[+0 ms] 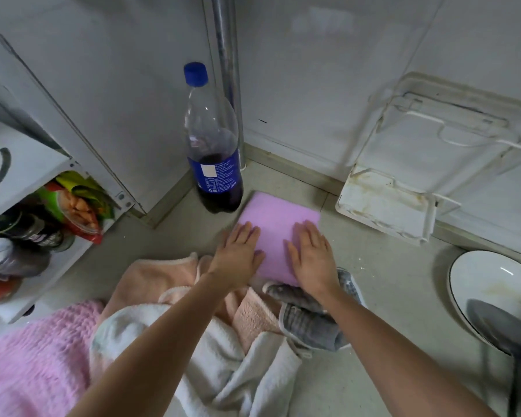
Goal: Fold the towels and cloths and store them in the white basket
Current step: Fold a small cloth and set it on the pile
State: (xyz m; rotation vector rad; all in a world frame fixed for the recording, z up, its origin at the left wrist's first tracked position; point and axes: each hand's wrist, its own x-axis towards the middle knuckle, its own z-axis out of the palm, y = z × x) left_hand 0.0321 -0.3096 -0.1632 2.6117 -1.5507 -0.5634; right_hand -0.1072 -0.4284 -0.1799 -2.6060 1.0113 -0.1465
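Observation:
A folded lilac cloth [275,225] lies flat on the counter, in the corner near the wall. My left hand [238,254] presses on its left edge with straight fingers. My right hand [312,255] lies flat on its right half. Below my arms is a heap of unfolded cloths: a peach towel [154,278], a white towel [175,350], a grey cloth [310,323] and a fluffy pink towel [33,359] at the lower left. No white basket is in view.
A cola bottle with a blue cap [214,139] stands just behind the lilac cloth. A white wall rack [403,191] hangs at the right. A white bowl [494,293] with a grey ladle [506,332] sits at the right edge. A shelf with jars and packets [45,227] is at the left.

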